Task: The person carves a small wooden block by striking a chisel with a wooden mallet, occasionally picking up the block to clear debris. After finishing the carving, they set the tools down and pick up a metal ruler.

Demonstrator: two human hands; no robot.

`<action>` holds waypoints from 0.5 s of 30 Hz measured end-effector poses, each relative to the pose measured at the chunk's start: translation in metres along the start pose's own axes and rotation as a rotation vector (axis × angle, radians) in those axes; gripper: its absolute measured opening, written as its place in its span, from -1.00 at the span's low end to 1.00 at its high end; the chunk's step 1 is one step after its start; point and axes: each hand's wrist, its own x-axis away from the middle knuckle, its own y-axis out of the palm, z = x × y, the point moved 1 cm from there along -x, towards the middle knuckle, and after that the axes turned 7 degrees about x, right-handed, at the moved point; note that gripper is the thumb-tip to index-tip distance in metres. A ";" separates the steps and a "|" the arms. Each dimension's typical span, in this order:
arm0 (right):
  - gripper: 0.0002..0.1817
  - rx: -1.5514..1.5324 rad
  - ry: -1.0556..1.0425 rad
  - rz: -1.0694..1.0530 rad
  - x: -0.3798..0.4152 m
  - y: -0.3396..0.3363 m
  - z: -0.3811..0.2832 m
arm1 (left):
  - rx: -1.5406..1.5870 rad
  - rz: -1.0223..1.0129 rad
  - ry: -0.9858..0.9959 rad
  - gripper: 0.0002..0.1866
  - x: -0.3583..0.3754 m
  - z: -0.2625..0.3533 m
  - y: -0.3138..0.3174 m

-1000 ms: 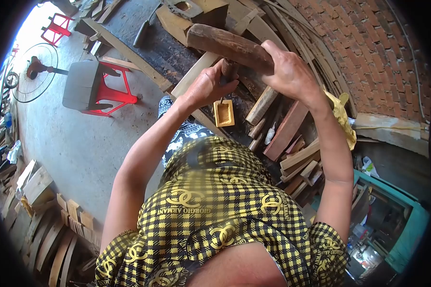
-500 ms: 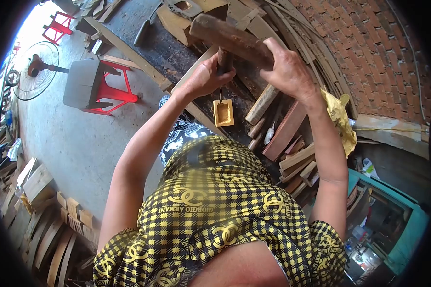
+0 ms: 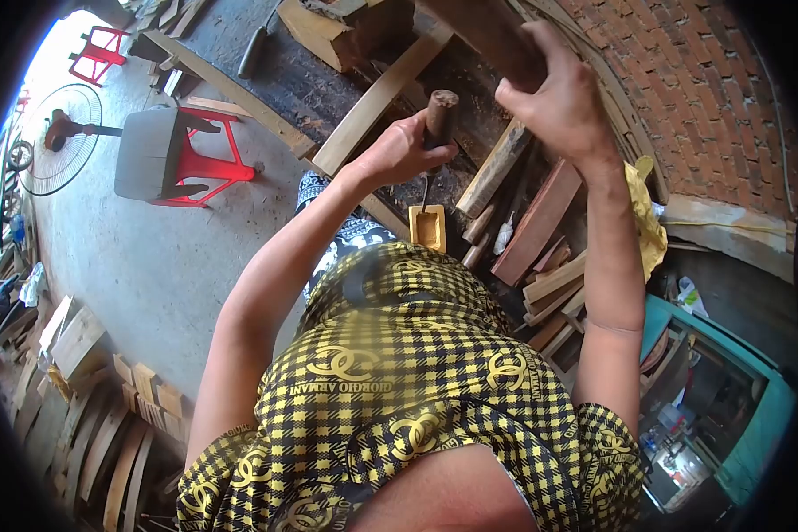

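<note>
A: Desk (image 3: 266, 62) first: dark, scarred top, long pale plank (image 3: 377, 102) lying slantwise across. Scrap offcuts heaped along near edge by brick wall (image 3: 709, 97). Red stool (image 3: 182, 151) and floor fan (image 3: 62, 133) out on concrete floor, well apart from desk.

B: Noted. Mallet?

A: Wooden mallet (image 3: 492, 35), heavy, dark, raised high, head partly out of frame at top. Right hand (image 3: 563, 102) wrapped tight round it, fingers closed, wrist cocked back, forearm near upright.

B: And left?

A: Left hand (image 3: 399, 155) clamped on chisel (image 3: 439, 120), round butt of handle showing above fist, blade running down toward small yellowish block (image 3: 427, 226). Block on desk edge, just below left hand, shallow recess cut in top face. Blade tip too thin to place exactly; contact with block cannot be told.

B: Judgement on stroke?

A: Best kept square: mallet face flat onto chisel butt, chisel steady and in line with recess wall, left fist low enough to clear blow. Light, repeated taps likely safer than one hard swing; small block unclamped as far as visible, may skid.
</note>
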 end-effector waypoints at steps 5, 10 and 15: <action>-0.53 0.017 0.065 -0.130 0.016 -0.003 0.005 | -0.077 -0.024 0.021 -0.70 -0.002 0.015 0.005; -0.53 0.192 -0.099 -0.280 0.033 0.017 0.029 | 0.019 -0.045 -0.022 -0.69 -0.009 0.010 0.003; -0.47 0.020 -0.079 0.013 0.027 -0.016 0.012 | -0.037 -0.069 0.035 -0.66 0.000 0.027 0.009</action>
